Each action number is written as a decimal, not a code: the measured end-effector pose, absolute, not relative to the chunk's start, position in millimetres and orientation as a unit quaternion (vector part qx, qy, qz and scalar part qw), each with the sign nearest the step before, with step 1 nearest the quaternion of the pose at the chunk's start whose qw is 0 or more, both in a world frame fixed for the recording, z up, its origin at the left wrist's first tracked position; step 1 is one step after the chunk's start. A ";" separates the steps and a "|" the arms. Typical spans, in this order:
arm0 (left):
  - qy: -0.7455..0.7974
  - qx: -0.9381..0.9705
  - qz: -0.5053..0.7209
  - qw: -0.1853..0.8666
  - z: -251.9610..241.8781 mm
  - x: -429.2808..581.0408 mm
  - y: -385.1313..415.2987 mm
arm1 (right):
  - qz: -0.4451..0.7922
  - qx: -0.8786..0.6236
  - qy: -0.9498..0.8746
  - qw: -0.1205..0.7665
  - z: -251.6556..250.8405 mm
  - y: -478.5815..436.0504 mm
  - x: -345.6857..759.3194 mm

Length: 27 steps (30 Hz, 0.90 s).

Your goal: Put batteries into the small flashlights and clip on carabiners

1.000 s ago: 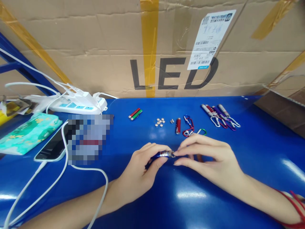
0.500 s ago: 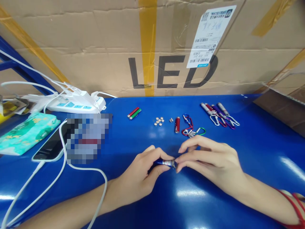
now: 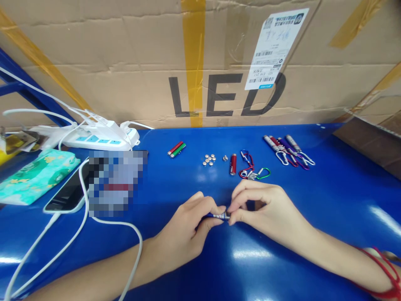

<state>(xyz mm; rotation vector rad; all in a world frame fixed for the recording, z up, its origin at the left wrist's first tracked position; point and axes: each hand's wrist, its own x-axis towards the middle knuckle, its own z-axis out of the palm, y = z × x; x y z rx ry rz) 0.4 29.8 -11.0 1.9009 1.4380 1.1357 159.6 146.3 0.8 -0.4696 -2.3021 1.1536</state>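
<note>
Cardboard box marked "LED" stands along the back edge of the blue table.

Far left: green tissue pack. Behind it, white power strip. Phone lies just beside the tissue pack, with a white cable looping from it toward the near edge.

Left hand: near centre of the table, thumb and fingers closed round the body of a little torch, blue with a silver end. The torch lies roughly level, low over the table between the two hands.

Right hand: thumb and forefinger pinched tight on the torch's silver end, other fingers curled. Fingertips of both hands nearly meet.

Back row, right to left:
- bunch of finished torches with clips, side by side
- loose coloured clips
- one red tube
- cluster of button batteries
- a red and a green tube, touching

All are well apart from the hands.
</note>
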 end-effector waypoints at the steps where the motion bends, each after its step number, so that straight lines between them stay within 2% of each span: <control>1: 0.528 0.698 0.416 0.247 -10.4 0.5 29.8 | 0.442 -0.184 -0.843 0.246 0.6 146.9 159.1; 9: 0.532 0.690 0.419 0.256 -11.2 -1.7 28.6 | 0.498 -0.220 -0.821 0.171 0.2 153.5 158.0; 17: 0.575 0.624 0.430 0.308 -9.8 0.1 31.5 | 0.492 -0.215 -0.819 0.200 1.6 154.7 159.9; 27: 0.546 0.635 0.421 0.349 -12.1 2.0 28.6 | 0.495 -0.199 -0.821 0.201 -2.5 153.5 159.9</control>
